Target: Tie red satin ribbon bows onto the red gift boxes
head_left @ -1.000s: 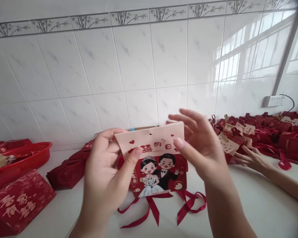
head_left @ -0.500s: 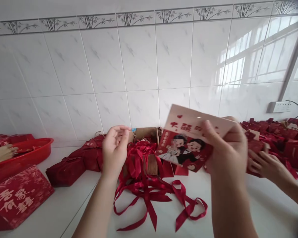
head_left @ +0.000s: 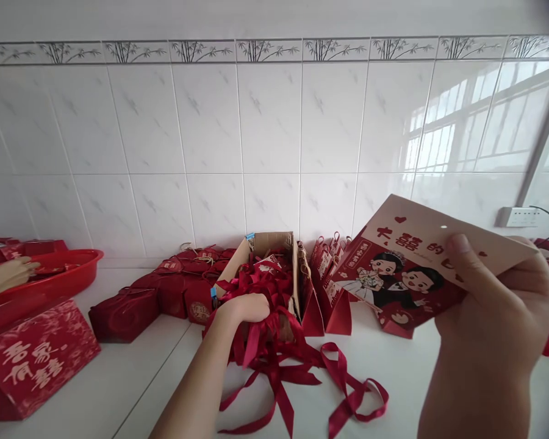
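In my right hand (head_left: 498,292) is a flat red and cream gift bag (head_left: 407,262), printed with a cartoon bride and groom; the thumb presses on its front, fingers behind. My left hand (head_left: 249,308) reaches down into the red satin ribbons (head_left: 274,360) heaped in an open cardboard box (head_left: 238,259). Its wrist is bent and the fingers are hidden, so their grip does not show. Loose ribbon ends spill over the box's near side onto the white tabletop (head_left: 375,366).
Red gift boxes (head_left: 123,314) are lined up left of the cardboard box, and upright red bags (head_left: 338,314) stand to its right. Another person's hand (head_left: 9,277) is at a red plastic basin (head_left: 89,268). A large red box (head_left: 46,360) stands front left.
My left hand has dropped from above the cardboard box into the ribbons. The right hand has carried the gift bag to the right. The other person's hand at right is out of sight.
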